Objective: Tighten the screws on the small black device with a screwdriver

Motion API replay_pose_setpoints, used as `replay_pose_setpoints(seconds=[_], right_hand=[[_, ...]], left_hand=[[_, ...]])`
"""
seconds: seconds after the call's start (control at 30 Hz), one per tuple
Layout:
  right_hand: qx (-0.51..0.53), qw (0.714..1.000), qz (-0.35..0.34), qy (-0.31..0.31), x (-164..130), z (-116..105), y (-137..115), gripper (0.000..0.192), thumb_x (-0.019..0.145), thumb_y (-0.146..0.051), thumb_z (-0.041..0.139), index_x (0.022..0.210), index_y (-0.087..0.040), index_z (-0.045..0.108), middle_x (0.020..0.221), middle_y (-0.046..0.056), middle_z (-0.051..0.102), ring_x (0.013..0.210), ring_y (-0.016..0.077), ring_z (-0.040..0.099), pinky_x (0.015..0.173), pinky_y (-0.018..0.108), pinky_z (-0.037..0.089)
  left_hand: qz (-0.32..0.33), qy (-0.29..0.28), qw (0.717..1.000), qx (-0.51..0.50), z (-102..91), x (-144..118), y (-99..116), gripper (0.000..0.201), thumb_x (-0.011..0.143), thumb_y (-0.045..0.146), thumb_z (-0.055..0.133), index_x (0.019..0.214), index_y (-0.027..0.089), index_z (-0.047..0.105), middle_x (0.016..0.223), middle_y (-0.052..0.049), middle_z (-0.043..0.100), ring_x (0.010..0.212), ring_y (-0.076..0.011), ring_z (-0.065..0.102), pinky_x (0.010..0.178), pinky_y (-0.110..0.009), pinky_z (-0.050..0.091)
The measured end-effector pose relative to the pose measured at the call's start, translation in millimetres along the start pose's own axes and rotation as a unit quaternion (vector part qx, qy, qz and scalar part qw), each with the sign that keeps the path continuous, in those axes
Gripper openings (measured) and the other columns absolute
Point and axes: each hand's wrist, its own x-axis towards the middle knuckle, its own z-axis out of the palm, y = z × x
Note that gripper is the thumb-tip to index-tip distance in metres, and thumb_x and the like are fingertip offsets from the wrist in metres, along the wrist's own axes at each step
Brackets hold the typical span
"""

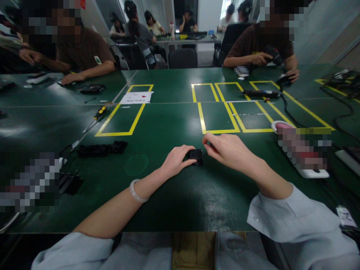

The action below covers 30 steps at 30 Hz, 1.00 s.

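Note:
My left hand grips a small black box-shaped part between thumb and fingers, on the green table in front of me. Just right of the part, my right hand is raised with thumb and fingertips pinched together. Something thin and dark may run down from that pinch towards the part, but it is too small to name. To the left of my left hand lies a long black part.
Yellow tape outlines mark the table. At left lie a yellow-black screwdriver and a white paper sign. A black powered-screwdriver-like tool and a white-edged device are at right. Two people sit across.

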Motion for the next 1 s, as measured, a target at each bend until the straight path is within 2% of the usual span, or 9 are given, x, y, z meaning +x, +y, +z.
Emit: replay_pose_setpoints(seconds=[0.2, 0.7, 1.0], right_hand=[[0.009, 1.000, 0.003, -0.003, -0.4, -0.9, -0.1, 0.021, 0.093, -0.027, 0.037, 0.105, -0.019, 0.052, 0.076, 0.003, 0.067, 0.066, 0.0163, 0.061, 0.056, 0.027, 0.024], [0.001, 1.000, 0.006, -0.004, -0.2, -1.1, 0.8, 0.024, 0.097, -0.034, 0.036, 0.101, -0.020, 0.054, 0.074, 0.003, 0.067, 0.063, 0.0161, 0.060, 0.055, 0.026, 0.022], [0.024, 1.000, 0.008, -0.001, -0.4, -2.5, -0.8, 0.021, 0.093, -0.027, 0.037, 0.104, -0.019, 0.053, 0.075, 0.003, 0.067, 0.065, 0.0159, 0.060, 0.056, 0.026, 0.024]], left_hand=[[0.001, 0.003, 1.000, -0.002, 0.0, -0.2, -0.5, 0.036, 0.093, 0.047, 0.051, 0.119, 0.022, 0.051, 0.111, -0.005, 0.062, 0.103, -0.0223, 0.059, 0.089, -0.036, 0.044], [-0.005, 0.000, 1.000, -0.001, -1.0, 0.1, 0.2, 0.036, 0.093, 0.046, 0.052, 0.120, 0.022, 0.051, 0.112, -0.005, 0.062, 0.104, -0.0226, 0.059, 0.091, -0.037, 0.043], [-0.005, 0.007, 1.000, -0.003, 0.4, -1.3, -0.2, 0.037, 0.094, 0.048, 0.050, 0.120, 0.023, 0.051, 0.111, -0.006, 0.062, 0.104, -0.0234, 0.059, 0.091, -0.038, 0.044]])
